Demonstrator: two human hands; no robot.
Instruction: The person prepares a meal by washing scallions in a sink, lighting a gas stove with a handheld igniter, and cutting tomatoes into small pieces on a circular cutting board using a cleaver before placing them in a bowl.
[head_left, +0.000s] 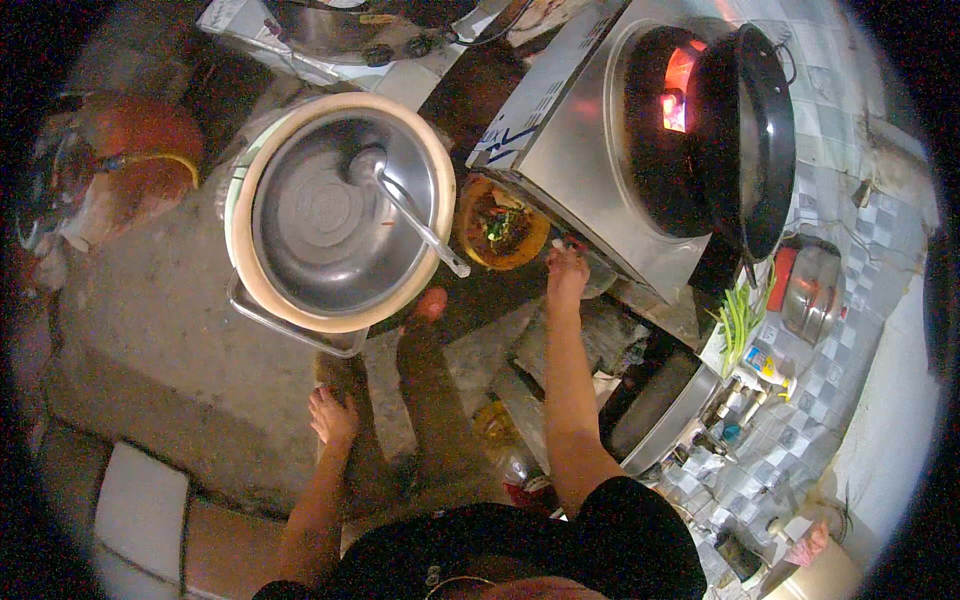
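Note:
My left hand (334, 416) hangs low in front of me with its fingers a little apart and nothing in it. My right hand (568, 268) reaches forward to the lower front edge of the steel stove cabinet (577, 135); whether its fingers hold something there cannot be made out. Just left of it, an orange bin (495, 259) on the floor holds green and brown scraps. A wide metal bowl (315, 217) sits inside a cream-coloured basin (251, 277), and a metal ladle (412, 217) leans in the bowl with its handle over the rim.
A black wok (765, 142) stands tilted by the glowing round burner (660, 180) on the cabinet. Green onions (739, 322), a spray bottle (763, 364) and a steel container (814, 292) are at the right. A large plastic bottle (517, 457) is near my right arm.

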